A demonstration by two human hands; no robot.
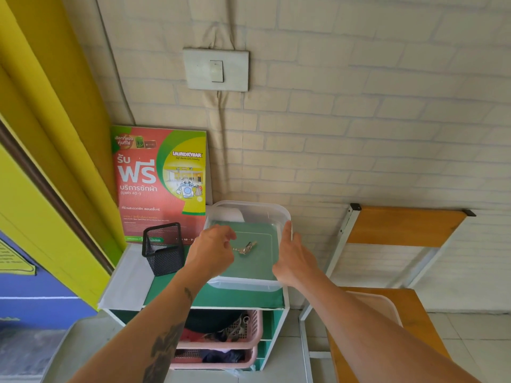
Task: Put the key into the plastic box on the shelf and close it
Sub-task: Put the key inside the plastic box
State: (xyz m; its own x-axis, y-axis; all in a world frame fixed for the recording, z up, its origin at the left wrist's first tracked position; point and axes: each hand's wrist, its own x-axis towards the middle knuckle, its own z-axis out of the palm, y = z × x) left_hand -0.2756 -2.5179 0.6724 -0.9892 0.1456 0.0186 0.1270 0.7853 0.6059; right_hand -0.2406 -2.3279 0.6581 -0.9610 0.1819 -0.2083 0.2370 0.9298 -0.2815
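**Key down in the box, lid not yet on**

Fingers [225, 239] of the left hand [211, 251] curled in loosely over the middle of the frame, tips drawn close together, apparently just off the ring end of the key [246, 247]; hard to say whether touching it or a hair apart. No firm pinch visible. Over to the right hand [294, 257]: fingers straight and pressed together, laid flat along the right rim of the plastic box [249, 208], thumb side up, bracing the wall. Sensible hold, that, probably keeping the light box from sliding on the green shelf [215, 298] while the other hand works inside.

Key lying flat on the box floor, centre of the frame, blade angled up and right, ring end pointing left toward the curled fingertips. Lying just right of the left fingertips, well left of the right palm, between the two hands.

Lid: a pale panel at the lower right of the frame, resting on the wooden chair [401, 225], possibly the one needed, though not certain. Box open at the top.

Judgement call: drop-in stage looks done or all but done; closing stage still to come. Black mesh cup [163, 248] standing just left of the box, poster [159, 183] leaning on the wall behind, both clear of the action.
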